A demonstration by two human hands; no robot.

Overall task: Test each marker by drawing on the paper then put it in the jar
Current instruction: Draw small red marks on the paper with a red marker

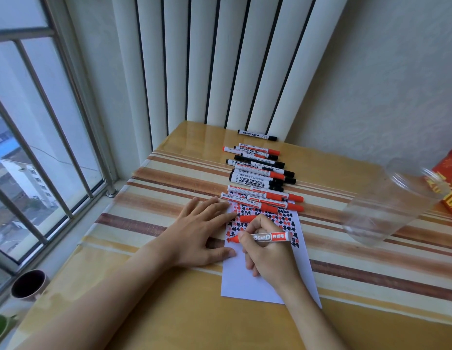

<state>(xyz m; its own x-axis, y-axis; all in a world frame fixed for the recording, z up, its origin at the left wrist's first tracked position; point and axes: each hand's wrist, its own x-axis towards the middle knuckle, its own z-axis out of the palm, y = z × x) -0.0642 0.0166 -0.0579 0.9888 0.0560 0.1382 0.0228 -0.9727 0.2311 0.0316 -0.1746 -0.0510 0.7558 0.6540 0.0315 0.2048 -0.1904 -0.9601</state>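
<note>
My right hand point(267, 251) grips a red whiteboard marker point(270, 236) with its tip down on the white paper point(245, 281), at the left end of a row of red and black marks. A loose red cap point(247, 218) lies on the paper just above that hand. My left hand point(202, 228) rests flat on the paper's left edge, fingers straight. Several red and black capped markers point(260, 178) lie in a row beyond the paper. A clear plastic jar point(386, 205) stands tilted-looking at the right, with nothing visible inside.
A red printed package point(449, 188) sits behind the jar at the right edge. On the windowsill at left stand a dark mug point(30, 285) and a green cup point(0, 327). White radiator columns point(219, 59) rise behind the striped tabletop point(371, 269).
</note>
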